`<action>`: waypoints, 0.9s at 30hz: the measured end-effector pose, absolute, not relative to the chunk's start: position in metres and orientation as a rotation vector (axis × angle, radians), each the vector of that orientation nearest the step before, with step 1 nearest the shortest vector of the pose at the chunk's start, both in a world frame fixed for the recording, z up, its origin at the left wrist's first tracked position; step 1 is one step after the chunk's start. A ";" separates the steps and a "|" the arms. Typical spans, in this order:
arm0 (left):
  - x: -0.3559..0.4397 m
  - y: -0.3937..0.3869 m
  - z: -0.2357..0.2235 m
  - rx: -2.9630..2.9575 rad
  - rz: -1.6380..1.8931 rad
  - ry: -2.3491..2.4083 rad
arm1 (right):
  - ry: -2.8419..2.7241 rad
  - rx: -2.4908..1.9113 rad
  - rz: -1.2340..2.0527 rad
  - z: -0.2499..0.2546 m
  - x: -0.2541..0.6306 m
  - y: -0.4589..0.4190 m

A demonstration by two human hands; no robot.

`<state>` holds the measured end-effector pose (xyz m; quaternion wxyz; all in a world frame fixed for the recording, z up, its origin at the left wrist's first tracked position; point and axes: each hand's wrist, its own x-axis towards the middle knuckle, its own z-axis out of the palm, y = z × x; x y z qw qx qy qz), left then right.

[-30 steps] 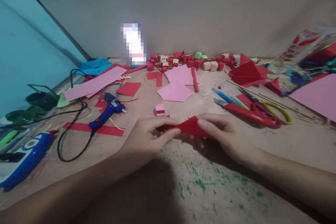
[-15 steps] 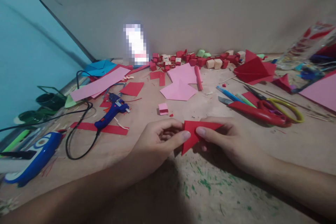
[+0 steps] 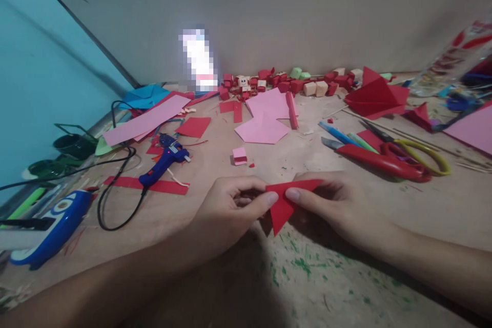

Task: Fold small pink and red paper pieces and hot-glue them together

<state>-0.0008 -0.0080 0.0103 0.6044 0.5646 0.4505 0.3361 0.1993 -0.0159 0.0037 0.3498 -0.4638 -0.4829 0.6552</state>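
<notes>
A small folded red paper triangle (image 3: 283,205) is held between both hands just above the work surface, its point hanging down toward me. My left hand (image 3: 230,210) pinches its left edge with thumb and curled fingers. My right hand (image 3: 334,205) pinches its right side, thumb on top and fingers behind the paper. A tiny pink folded cube (image 3: 240,156) lies a little beyond the hands.
A blue glue gun (image 3: 163,161) with black cord lies at left on red strips. Red-handled scissors (image 3: 384,161), yellow-handled scissors (image 3: 423,156) and pens lie at right. Pink paper sheets (image 3: 265,123), a folded red paper shape (image 3: 374,95) and small paper cubes (image 3: 292,84) lie by the wall.
The red paper has turned from lying flat and wide between the hands to a triangle with its point downward. Both hands have kept their pinch and shifted slightly right.
</notes>
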 end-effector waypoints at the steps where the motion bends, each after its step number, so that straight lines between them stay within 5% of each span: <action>1: -0.001 -0.008 0.010 1.306 0.780 1.048 | -1.288 -1.203 1.667 0.004 0.199 -0.016; 27: -0.006 -0.006 0.011 1.766 0.344 1.114 | -1.372 -1.162 1.739 -0.004 0.204 -0.016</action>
